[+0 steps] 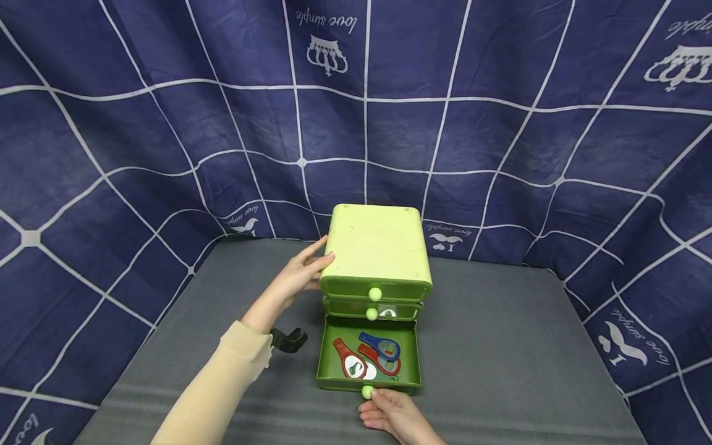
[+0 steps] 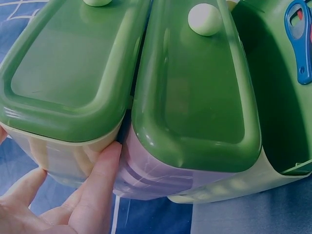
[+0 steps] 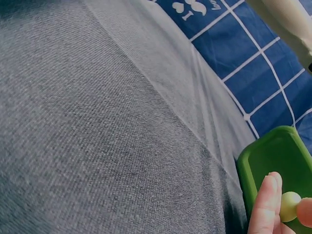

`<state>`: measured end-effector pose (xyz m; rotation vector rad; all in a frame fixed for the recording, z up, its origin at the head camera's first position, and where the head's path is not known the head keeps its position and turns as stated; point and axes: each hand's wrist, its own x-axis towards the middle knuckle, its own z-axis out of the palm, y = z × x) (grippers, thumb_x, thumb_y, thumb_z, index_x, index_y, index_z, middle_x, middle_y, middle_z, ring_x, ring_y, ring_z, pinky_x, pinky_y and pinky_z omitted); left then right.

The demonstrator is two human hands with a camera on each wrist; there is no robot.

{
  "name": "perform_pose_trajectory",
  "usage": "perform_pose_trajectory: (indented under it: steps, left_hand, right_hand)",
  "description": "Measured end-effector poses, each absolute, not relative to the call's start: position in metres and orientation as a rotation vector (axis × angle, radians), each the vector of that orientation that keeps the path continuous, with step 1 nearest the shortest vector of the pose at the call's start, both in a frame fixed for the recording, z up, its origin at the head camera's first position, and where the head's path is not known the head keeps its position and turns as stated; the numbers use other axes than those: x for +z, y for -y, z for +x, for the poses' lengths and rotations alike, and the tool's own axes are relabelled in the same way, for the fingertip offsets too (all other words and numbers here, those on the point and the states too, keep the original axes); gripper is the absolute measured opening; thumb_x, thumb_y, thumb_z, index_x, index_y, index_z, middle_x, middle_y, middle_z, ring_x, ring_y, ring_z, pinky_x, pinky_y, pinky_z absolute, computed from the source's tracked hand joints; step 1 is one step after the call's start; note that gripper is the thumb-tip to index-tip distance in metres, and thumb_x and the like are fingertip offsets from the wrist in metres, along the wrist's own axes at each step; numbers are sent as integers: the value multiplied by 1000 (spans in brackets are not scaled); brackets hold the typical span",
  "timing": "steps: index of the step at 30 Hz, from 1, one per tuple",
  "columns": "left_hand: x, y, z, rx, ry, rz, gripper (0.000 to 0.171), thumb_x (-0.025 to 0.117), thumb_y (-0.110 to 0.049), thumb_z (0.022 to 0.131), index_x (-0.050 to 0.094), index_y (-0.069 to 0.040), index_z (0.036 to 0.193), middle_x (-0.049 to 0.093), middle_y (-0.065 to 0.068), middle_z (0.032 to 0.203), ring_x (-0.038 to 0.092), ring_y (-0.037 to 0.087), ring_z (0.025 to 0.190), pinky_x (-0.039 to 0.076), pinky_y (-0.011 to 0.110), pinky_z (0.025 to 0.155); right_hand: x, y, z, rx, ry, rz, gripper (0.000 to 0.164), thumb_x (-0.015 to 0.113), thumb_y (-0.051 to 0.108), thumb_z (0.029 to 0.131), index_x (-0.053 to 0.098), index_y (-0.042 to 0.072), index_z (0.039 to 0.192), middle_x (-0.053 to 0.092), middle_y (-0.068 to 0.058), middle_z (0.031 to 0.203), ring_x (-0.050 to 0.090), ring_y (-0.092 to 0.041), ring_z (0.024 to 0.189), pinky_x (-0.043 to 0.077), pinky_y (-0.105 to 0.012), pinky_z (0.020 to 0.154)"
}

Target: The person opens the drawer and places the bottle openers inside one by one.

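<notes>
A small three-drawer cabinet (image 1: 378, 241) with a pale yellow-green top and green drawer fronts stands in the middle of the head view. My left hand (image 1: 297, 272) rests against its upper left side, fingers extended; the left wrist view shows fingertips touching the top unit's wall. The bottom drawer (image 1: 410, 346) is pulled out, and my right hand (image 1: 397, 414) pinches its round light-green knob (image 1: 368, 392) between thumb and fingers. Inside lie a blue ring-headed piece with a handle (image 1: 371, 340) and red ones (image 1: 340, 349), overlapping. The middle drawer (image 1: 339, 307) stands slightly out.
The cabinet stands on a grey cloth surface (image 1: 500, 346). Behind and at both sides hangs a blue curtain (image 1: 400, 136) with white grid lines. A black band (image 1: 289, 340) sits at my left wrist, beside the cabinet.
</notes>
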<state>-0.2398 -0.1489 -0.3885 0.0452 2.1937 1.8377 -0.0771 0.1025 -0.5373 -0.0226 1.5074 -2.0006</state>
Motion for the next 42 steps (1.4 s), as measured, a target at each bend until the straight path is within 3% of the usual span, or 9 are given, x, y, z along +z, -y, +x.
perform_pose_trajectory:
  steps: [10, 19, 42]
  left_hand:
    - [-388, 149, -240, 1839, -2195, 46, 68, 59, -47, 98, 24, -39, 156, 53, 20, 141, 68, 22, 105, 56, 40, 92]
    - [-387, 148, -240, 1827, -2207, 54, 68, 58, -48, 97, 24, -39, 156, 53, 19, 141, 68, 25, 108, 56, 41, 92]
    - [-386, 147, -240, 1828, -2199, 30, 68, 60, -46, 97, 25, -38, 155, 52, 19, 142, 66, 28, 112, 56, 41, 92]
  right_hand:
    - [-533, -102, -79, -2022, -1503, 10, 41, 49, 17, 104, 50, -20, 124, 70, 0, 89, 68, -7, 81, 58, -21, 79]
    - [-525, -98, -90, -1995, -1540, 115, 40, 53, 22, 103, 55, -14, 122, 71, 0, 89, 69, -6, 81, 58, -21, 78]
    - [-518, -92, -141, -2016, -1630, 143, 50, 50, 22, 105, 43, -18, 133, 73, -2, 93, 70, -6, 84, 58, -23, 82]
